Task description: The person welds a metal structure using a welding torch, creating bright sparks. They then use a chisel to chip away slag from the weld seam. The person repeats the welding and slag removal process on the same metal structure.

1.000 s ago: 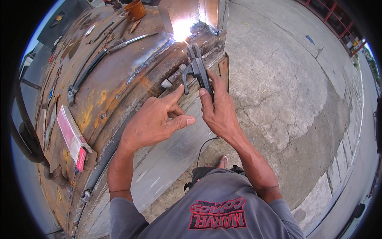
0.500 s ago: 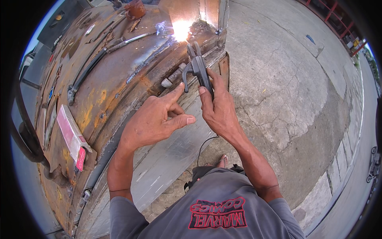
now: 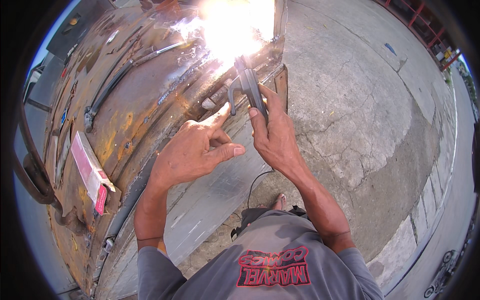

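Note:
My right hand (image 3: 276, 131) is wrapped round the dark handle of a welding electrode holder (image 3: 250, 90), its jaws pointing away from me. Beyond the jaws a white welding arc (image 3: 230, 35) glares over the rusty metal and hides the electrode and the joint. My left hand (image 3: 192, 152) has its index finger stretched out to the holder's lever, with the fingertip at or against it. Its thumb is extended and the other fingers are curled. A rough weld bead (image 3: 175, 90) runs along the rusty steel surface (image 3: 110, 135) left of the glare.
On the steel lie a pink and white cardboard box (image 3: 90, 162) and a long hammer-like tool (image 3: 112, 82). A grey metal panel (image 3: 200, 210) drops from the near edge. Cracked concrete (image 3: 350, 110) spreads to the right, and a thin cable (image 3: 254, 185) hangs below my hands.
The arc's glare has grown much larger and brighter, with more sparks and smoke. Both hands and the electrode holder stay nearly in place. A motorcycle at the far right has shifted lower.

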`<state>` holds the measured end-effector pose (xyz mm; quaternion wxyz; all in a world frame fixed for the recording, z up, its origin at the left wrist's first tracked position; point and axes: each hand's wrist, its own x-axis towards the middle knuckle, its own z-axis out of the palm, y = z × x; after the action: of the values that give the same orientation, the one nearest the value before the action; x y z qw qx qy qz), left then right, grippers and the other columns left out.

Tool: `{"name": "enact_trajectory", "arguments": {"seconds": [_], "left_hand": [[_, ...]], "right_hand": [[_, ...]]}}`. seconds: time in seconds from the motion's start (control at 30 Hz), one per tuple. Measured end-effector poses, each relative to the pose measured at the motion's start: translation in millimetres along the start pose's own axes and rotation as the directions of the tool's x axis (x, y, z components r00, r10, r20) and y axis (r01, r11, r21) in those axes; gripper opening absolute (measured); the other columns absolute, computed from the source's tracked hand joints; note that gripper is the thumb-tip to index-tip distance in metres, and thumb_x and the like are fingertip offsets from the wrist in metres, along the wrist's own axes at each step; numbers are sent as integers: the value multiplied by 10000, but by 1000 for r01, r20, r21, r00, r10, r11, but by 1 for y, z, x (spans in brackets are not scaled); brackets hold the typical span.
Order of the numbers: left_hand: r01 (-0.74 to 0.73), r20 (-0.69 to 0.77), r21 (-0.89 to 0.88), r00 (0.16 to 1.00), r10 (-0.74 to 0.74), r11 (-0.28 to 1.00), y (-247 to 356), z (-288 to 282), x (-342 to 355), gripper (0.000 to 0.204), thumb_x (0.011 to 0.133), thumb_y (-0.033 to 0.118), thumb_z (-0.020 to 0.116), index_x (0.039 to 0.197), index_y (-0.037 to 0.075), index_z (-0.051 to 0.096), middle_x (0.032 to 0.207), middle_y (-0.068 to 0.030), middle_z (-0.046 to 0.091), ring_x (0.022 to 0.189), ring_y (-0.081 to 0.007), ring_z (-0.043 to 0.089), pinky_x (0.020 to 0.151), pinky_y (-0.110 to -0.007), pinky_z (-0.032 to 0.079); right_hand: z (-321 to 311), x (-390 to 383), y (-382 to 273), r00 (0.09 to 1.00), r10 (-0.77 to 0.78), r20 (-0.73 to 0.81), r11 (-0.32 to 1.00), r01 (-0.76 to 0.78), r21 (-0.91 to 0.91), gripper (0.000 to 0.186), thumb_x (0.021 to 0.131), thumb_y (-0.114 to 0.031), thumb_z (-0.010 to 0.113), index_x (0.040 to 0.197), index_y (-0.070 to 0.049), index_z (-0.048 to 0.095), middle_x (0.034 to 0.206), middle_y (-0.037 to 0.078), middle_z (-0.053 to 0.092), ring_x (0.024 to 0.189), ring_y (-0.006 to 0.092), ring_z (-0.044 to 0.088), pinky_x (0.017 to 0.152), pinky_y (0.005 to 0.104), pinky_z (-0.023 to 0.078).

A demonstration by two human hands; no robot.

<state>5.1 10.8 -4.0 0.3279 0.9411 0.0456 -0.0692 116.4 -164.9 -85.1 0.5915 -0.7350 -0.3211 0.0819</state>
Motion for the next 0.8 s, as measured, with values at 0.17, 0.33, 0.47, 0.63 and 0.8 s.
{"name": "enact_trajectory", "arguments": {"seconds": [0.17, 0.33, 0.47, 0.63, 0.8], "left_hand": [[-7, -35, 14, 999, 8, 1000, -3, 2, -1, 703, 945, 555, 775, 1259, -74, 743, 1193, -308, 750, 927, -395, 796, 886, -468, 609], [-6, -13, -117, 1000, 5, 993, 14, -5, -3, 931, 948, 408, 825, 1635, -48, 393, 980, -203, 810, 808, -297, 759, 792, -400, 574], [-13, -8, -121, 1000, 12, 993, 9, 0, -2, 928, 925, 424, 853, 1635, -4, 436, 940, -150, 823, 761, -213, 758, 786, -366, 572], [-5, -9, -122, 1000, 4, 993, 7, -1, -3, 871, 938, 401, 847, 1609, -11, 476, 938, -142, 824, 790, -187, 759, 805, -364, 578], [-51, -17, -131, 999, 49, 990, 9, -2, -2, 781, 965, 376, 816, 1539, -70, 529, 974, -191, 809, 768, -249, 747, 734, -372, 566]], "right_hand": [[-1, 1, -1, 999, 31, 32, 999, -31, 7, 495, 1100, -120, 528, 1539, 67, 396, 1165, 331, 681, 1018, 442, 723, 902, 529, 535], [-1, -1, 2, 997, 23, -74, 998, -20, 53, 517, 1100, -127, 540, 1555, 77, 401, 1262, 316, 646, 1101, 428, 686, 969, 480, 525], [0, -2, 19, 989, -46, -138, 998, 41, -41, 531, 1118, -137, 530, 1604, 15, 379, 1023, 147, 653, 798, 207, 640, 711, 371, 533], [-1, -5, 15, 994, 5, -110, 1000, -2, 23, 523, 1107, -139, 534, 1574, 56, 399, 1224, 276, 629, 1042, 370, 659, 901, 455, 522], [-2, -6, 20, 993, -21, -118, 1000, 23, 19, 528, 1125, -149, 525, 1604, 12, 374, 1001, 120, 655, 714, 144, 620, 630, 344, 529]]}}
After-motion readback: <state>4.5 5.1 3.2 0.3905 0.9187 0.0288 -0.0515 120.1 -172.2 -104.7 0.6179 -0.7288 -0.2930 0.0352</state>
